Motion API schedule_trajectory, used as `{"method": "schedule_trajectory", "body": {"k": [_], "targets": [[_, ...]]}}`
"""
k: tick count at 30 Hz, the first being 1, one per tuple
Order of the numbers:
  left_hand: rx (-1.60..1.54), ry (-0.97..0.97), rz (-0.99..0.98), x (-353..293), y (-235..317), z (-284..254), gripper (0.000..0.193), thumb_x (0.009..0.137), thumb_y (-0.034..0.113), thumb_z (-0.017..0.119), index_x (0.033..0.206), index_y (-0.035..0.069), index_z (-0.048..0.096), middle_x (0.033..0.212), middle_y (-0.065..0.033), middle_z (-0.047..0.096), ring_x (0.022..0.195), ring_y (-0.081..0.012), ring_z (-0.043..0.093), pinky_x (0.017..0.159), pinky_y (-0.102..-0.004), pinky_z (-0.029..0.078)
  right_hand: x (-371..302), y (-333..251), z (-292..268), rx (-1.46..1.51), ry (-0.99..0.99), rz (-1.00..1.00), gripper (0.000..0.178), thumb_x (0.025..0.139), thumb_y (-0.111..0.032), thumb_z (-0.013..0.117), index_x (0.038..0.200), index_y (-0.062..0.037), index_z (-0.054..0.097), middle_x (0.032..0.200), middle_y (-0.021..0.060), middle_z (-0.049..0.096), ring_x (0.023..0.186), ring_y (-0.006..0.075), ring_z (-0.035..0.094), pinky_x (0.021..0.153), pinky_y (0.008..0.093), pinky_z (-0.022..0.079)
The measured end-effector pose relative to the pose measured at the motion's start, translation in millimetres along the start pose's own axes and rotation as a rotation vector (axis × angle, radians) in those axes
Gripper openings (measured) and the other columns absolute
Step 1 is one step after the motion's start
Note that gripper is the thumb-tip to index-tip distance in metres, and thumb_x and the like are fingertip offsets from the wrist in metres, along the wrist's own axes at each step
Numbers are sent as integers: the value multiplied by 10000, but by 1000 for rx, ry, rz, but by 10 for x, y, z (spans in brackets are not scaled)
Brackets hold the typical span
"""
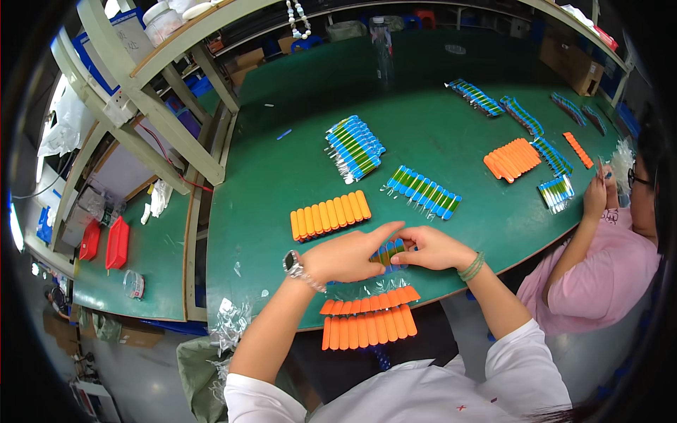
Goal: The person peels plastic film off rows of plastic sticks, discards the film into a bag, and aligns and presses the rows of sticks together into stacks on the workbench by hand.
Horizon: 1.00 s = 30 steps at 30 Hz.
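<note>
Close to the table's near edge, both hands are on a short row of blue-and-green sticks with rounded ends (pixel 390 251). My right hand (pixel 436 248) pinches its right side between thumb and fingers. From the left, my left hand (pixel 345 252) is closed around the other side, one digit stretched out above it; its other fingertips are partly hidden. Clear plastic film shows just below the hands. Nearest my body are two rows of orange rounded sticks (pixel 368 327), one behind the other. Beyond my left hand lies a stacked row of yellow-orange sticks (pixel 330 216).
Farther back lie a blue-green stick stack (pixel 355 148), another blue-green row (pixel 423 192) and an orange stack (pixel 513 160). A clear bottle (pixel 381 49) stands at the back. Shelf posts (pixel 173 130) rise at left. A co-worker in pink (pixel 589 278) sits at right.
</note>
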<state>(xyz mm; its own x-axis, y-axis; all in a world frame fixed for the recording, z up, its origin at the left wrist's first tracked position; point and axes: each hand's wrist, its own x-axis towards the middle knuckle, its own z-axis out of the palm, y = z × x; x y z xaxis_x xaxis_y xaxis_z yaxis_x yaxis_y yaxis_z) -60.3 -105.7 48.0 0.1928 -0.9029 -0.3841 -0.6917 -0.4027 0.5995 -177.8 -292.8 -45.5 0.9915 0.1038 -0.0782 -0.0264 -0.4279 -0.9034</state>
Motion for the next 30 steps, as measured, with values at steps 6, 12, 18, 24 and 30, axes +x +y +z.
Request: {"method": "schedule_trajectory", "body": {"k": [6, 12, 18, 24, 30], "targets": [[-30, 72, 224, 267, -305, 158, 763, 864, 195, 711, 1519, 111, 331, 1203, -190, 662, 999, -320, 688, 853, -383, 534, 33, -2, 2, -25, -15, -21, 481, 868, -304, 761, 1224, -11, 626, 806, 41, 610, 731, 135, 541, 654, 304, 454], [-43, 53, 216, 290, -344, 171, 761, 853, 160, 696, 1520, 105, 331, 1199, -194, 662, 998, -314, 686, 847, -388, 535, -81, -134, -11, 24, -8, -57, 464, 851, -296, 767, 1186, -4, 633, 822, 83, 624, 717, 180, 548, 655, 332, 461], [94, 164, 110, 129, 19, 337, 760, 851, 166, 711, 1511, 123, 336, 979, -203, 702, 856, -377, 691, 713, -457, 544, -190, -178, 32, -137, 34, -43, 364, 815, -166, 768, 1091, 27, 631, 826, 145, 651, 714, 265, 610, 654, 377, 482], [385, 440, 119, 63, 62, 566, 785, 856, 111, 677, 1541, 193, 304, 774, -157, 677, 713, -351, 679, 608, -470, 531, -94, -43, 87, -78, 118, -89, 256, 804, -124, 770, 982, 19, 652, 817, 149, 659, 724, 279, 620, 654, 382, 484], [26, 239, 59, 223, -56, 300, 830, 845, 133, 709, 1549, 177, 272, 880, -205, 691, 814, -383, 684, 731, -475, 526, -61, 24, 41, 116, 155, -141, 262, 880, -127, 692, 1094, 12, 634, 808, 114, 677, 739, 228, 648, 681, 364, 502]]}}
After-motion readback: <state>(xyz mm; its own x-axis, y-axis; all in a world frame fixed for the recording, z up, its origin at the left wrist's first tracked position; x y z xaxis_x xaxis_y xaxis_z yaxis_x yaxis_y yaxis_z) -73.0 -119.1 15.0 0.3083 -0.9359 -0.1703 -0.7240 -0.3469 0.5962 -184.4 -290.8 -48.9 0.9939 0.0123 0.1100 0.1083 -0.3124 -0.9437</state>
